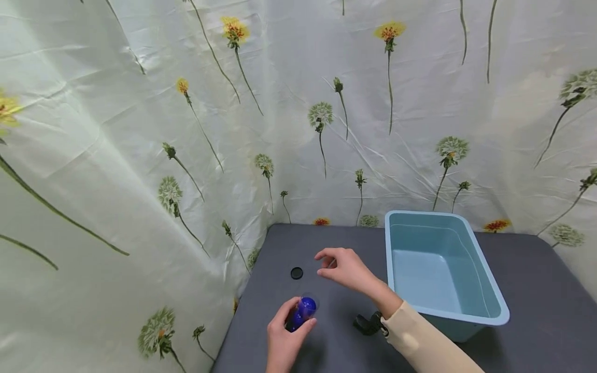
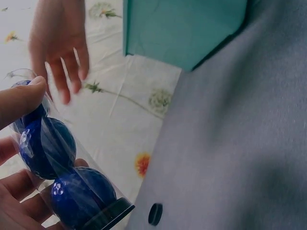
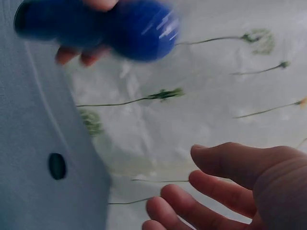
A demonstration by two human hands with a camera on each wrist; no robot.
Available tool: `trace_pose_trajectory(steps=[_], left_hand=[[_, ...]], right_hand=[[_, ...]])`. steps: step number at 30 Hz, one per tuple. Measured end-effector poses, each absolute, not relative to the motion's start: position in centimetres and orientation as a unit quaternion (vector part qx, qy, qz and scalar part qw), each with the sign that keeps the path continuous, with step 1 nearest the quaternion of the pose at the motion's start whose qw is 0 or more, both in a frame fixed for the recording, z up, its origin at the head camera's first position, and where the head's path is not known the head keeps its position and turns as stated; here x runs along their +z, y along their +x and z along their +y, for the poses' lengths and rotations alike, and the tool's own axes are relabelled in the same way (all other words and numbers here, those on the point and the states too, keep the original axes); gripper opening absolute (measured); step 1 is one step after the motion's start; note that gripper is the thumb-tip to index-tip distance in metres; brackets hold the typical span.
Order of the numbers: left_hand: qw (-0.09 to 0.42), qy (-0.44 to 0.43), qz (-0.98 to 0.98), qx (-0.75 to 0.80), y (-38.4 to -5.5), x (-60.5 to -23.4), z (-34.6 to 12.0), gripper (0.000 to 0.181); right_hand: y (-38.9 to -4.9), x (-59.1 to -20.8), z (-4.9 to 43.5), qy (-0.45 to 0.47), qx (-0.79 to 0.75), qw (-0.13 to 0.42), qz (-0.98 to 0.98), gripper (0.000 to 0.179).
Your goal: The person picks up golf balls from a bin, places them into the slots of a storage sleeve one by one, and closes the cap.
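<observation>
My left hand point(image 1: 289, 331) grips a clear tube point(image 2: 103, 179) of blue, dimpled balls point(image 2: 84, 196), thumb on one side and fingers on the other. Three balls sit in a row inside it, with a dark cap on one end; the other end looks uncovered and tilts upward. Held a little above the table, my right hand point(image 1: 347, 269) has loosely bent fingers and nothing between them. It is up and to the right of the tube in the head view. A round black lid point(image 1: 296, 273) lies on the table between the two hands and the far edge.
A light blue plastic tub point(image 1: 485, 269) stands on the right of the dark grey table point(image 1: 340, 238), just beyond my right forearm. A flower-printed curtain point(image 1: 289, 129) hangs along the table's back and left side. The right wrist wears a black strapped device point(image 1: 368, 324).
</observation>
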State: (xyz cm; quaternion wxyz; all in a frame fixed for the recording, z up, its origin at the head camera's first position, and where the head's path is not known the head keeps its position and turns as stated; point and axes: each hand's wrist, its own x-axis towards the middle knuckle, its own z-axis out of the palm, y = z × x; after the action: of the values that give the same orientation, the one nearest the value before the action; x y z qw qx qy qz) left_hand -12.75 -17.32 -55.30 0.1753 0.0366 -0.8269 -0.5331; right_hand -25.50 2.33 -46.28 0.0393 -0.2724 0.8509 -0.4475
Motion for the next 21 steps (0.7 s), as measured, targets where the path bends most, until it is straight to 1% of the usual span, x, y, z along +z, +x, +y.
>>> trace_pose_trajectory(steps=[6,13,18,21], left_hand=[[0.171,0.052,-0.828,-0.531,-12.2,-54.6,-18.6,0.054],[0.174,0.030,-0.828,-0.532,-11.8,-53.8,-19.4,0.053],[0.167,0.045,-0.835,-0.523,-10.6,-53.5,-20.6,0.054],[0.169,0.054,-0.838,-0.515,-9.8,-53.2,-21.4,0.054]], right_hand=[[-29.1,-49.6,-1.2,-0.240,-0.452,0.053,0.858,0.026],[-33.3,-54.5,-3.9,-0.229,-0.438,0.049,0.868,0.028],[-34.4,-57.4,-6.1,-0.231,-0.410,0.083,0.879,0.039],[-34.7,-58.9,-7.4,-0.224,-0.378,0.092,0.894,0.046]])
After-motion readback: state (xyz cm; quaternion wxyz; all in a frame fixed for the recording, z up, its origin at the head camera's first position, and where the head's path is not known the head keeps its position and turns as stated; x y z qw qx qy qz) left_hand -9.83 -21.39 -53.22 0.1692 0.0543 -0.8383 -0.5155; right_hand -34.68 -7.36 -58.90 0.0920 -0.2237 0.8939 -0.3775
